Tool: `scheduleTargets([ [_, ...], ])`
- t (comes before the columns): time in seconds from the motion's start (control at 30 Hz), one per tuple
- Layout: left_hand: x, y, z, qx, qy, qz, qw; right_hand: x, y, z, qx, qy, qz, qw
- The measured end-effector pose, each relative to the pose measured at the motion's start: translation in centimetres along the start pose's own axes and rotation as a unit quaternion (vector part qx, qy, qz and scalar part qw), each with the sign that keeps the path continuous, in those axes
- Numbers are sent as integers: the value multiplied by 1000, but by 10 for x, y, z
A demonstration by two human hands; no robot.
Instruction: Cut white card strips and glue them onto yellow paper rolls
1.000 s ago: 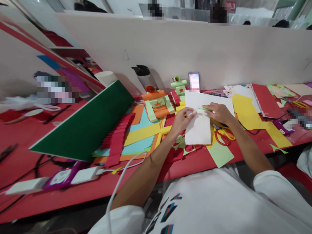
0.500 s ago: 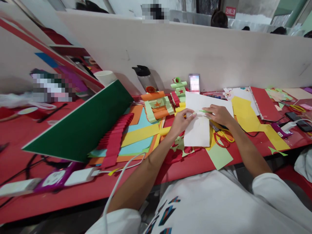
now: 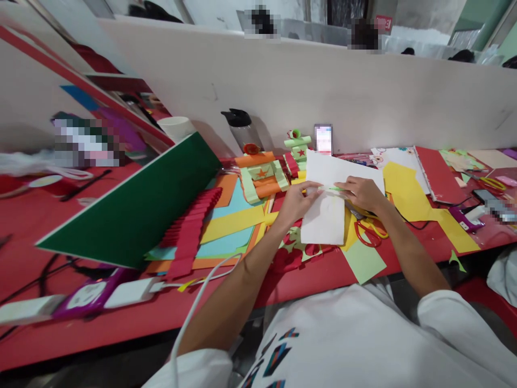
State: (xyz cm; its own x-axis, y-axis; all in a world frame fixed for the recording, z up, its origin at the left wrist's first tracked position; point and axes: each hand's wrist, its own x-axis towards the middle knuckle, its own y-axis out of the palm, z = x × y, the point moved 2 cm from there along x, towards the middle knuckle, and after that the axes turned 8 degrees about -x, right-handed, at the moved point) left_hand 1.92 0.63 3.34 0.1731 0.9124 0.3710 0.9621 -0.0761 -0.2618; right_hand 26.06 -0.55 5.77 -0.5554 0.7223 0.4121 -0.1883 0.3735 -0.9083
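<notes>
A white sheet of paper (image 3: 323, 223) lies over coloured papers on the red table. My left hand (image 3: 297, 202) rests at the sheet's left side, thumb and fingers closed together near its middle; what they pinch, if anything, is too small to make out. From the other side, my right hand (image 3: 361, 194) pinches a small light-green paper strip (image 3: 334, 188) above the sheet. The fingertips of both hands nearly meet at this strip. Red-handled scissors (image 3: 367, 237) and yellow-handled ones lie just below my right hand, partly under the white sheet.
Paper figures in orange and green (image 3: 262, 173) stand behind my left hand, near a bottle (image 3: 241, 129) and an upright phone (image 3: 323, 139). To the left leans a green board (image 3: 133, 210). Yellow paper (image 3: 406, 188) and a purple power strip (image 3: 464, 218) lie right. A white cable crosses my left forearm.
The white sheet has slid slightly left and toward me. The light-green strip sits a little lower between my fingertips. A green scrap at the table's front right edge has tipped downward.
</notes>
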Motion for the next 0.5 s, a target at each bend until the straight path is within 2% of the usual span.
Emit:
scheduleTargets([
  [0.3,-2,0,-9,-34,-2,1,999,3,-5,11,-24,-14,-38,999],
  [0.5,-5,6,-13,-74,0,7,997,3,0,17,-8,-14,-23,1000],
])
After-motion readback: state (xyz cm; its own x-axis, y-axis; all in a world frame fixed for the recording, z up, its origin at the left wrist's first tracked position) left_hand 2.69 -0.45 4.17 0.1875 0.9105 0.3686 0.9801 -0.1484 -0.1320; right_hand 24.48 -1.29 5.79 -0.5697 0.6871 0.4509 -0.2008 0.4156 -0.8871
